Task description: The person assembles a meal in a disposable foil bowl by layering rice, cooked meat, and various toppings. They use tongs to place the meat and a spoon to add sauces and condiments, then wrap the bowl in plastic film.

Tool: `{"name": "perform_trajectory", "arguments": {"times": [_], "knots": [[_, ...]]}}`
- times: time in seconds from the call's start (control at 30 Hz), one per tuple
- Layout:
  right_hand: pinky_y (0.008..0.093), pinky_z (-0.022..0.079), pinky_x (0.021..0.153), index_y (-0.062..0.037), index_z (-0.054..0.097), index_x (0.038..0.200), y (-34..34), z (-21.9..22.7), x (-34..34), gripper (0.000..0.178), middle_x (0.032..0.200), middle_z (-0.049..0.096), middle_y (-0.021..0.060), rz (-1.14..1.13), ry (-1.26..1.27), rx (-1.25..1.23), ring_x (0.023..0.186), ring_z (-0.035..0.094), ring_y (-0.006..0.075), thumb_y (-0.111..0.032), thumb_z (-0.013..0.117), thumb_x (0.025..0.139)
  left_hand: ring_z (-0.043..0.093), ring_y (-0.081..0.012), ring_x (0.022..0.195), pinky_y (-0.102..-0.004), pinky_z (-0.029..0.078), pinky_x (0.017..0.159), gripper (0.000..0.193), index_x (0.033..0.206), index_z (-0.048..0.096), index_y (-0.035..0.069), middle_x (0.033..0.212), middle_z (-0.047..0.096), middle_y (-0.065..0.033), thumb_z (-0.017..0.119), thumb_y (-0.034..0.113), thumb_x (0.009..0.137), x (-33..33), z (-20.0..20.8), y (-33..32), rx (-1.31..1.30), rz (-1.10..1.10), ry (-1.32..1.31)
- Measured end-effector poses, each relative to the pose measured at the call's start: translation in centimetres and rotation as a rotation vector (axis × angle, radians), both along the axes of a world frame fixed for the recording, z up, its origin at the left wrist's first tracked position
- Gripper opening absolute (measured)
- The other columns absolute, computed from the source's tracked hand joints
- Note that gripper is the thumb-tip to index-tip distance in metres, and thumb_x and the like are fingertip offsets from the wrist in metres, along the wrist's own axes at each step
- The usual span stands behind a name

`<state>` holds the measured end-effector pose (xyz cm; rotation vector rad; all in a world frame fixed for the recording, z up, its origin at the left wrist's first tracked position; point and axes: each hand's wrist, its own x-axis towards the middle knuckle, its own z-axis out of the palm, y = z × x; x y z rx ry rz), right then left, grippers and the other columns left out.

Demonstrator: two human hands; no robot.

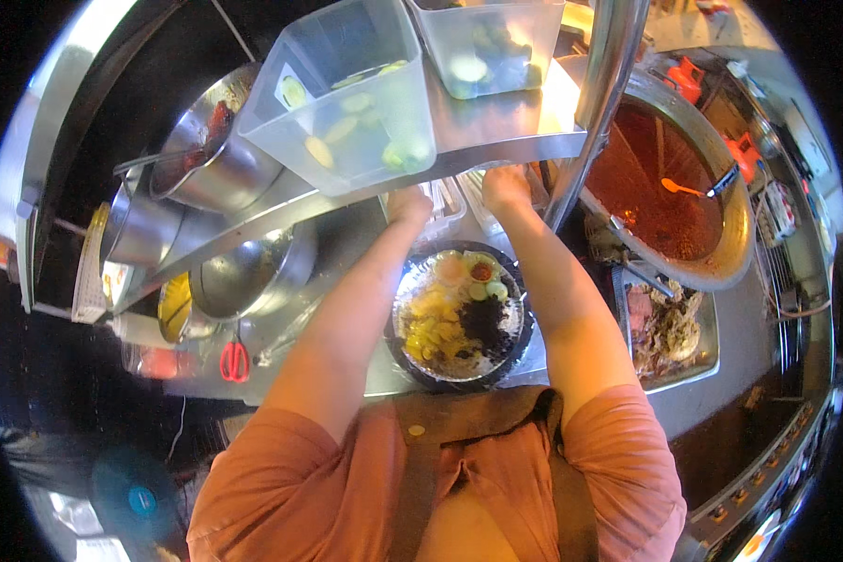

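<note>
Both my arms stretch forward under a metal shelf. My left hand (408,206) is at a clear plastic container (451,223) with pale contents; its fingers are mostly hidden. My right hand (507,187) reaches beside what looks like clear plastic, its fingertips out of sight below the shelf edge. Between my forearms sits a round plate of food (454,314) in a dark rim, holding yellow pieces, a dark shredded heap, cucumber slices, an egg-like round and a small cup of red sauce.
On the metal shelf (496,136) stand a tub of cucumber slices (337,112) and a second tub (492,47). A large pot of red broth (660,178) is at right, above a tray of meat (665,328). Steel pots (220,178) and red-handled scissors (235,361) are at left.
</note>
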<state>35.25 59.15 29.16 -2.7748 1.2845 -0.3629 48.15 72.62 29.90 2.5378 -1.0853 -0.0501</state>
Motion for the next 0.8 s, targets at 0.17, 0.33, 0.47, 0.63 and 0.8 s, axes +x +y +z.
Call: {"name": "perform_trajectory", "arguments": {"times": [0.17,0.33,0.47,0.63,0.8], "knots": [[0.0453,0.043,0.096,0.0082,0.053,0.12,-1.0,0.6,-0.2,0.043,0.13,0.047,0.0279,0.01,-0.343,0.31,0.115,0.051,0.0435,-0.004,0.051,0.079,0.064,-0.0316,0.097,-0.0374,0.048,0.087,0.052,0.105,0.063,-0.001,0.106,0.065,-0.0214,0.076,0.037,0.071,-0.3,1.2,1.1,-0.134,0.167,0.128],[0.0432,0.047,0.09,-0.0018,0.065,0.106,-2.1,0.4,-0.8,0.03,0.107,0.061,0.0274,0.198,-0.22,0.142,0.102,0.059,0.0399,-0.004,0.055,0.078,0.057,-0.0334,0.109,-0.0396,0.043,0.095,0.051,0.117,0.057,0.001,0.119,0.059,-0.0184,0.071,0.032,0.078,2.4,1.7,1.2,-0.647,-0.017,0.418],[0.0421,0.048,0.085,0.0,0.068,0.093,1.1,4.3,-2.8,0.022,0.098,0.064,0.025,0.224,-0.538,0.036,0.095,0.062,0.0366,-0.001,0.058,0.074,0.057,-0.0331,0.104,-0.0397,0.045,0.089,0.042,0.115,0.057,0.002,0.118,0.059,-0.018,0.069,0.021,0.08,3.6,3.0,3.2,-0.433,0.03,-0.235],[0.036,0.051,0.069,0.0004,0.065,0.096,7.5,7.4,-7.4,0.022,0.088,0.066,0.017,0.206,-0.896,0.193,0.073,0.065,0.0261,-0.007,0.069,0.076,0.062,-0.0196,0.082,-0.0309,0.049,0.074,0.022,0.108,0.061,0.002,0.092,0.066,-0.0088,0.063,0.011,0.088,-4.8,9.5,10.0,-0.706,0.159,0.776],[0.0225,0.048,0.063,-0.0026,0.063,0.094,17.0,8.8,-11.2,0.012,0.085,0.062,0.0035,0.191,-1.08,1.153,0.071,0.058,0.011,-0.003,0.066,0.082,0.057,-0.0074,0.074,-0.0211,0.045,0.065,0.017,0.102,0.064,0.0,0.088,0.066,-0.0041,0.064,0.009,0.088,-12.3,9.6,16.2,-0.835,-0.024,0.974]]}}
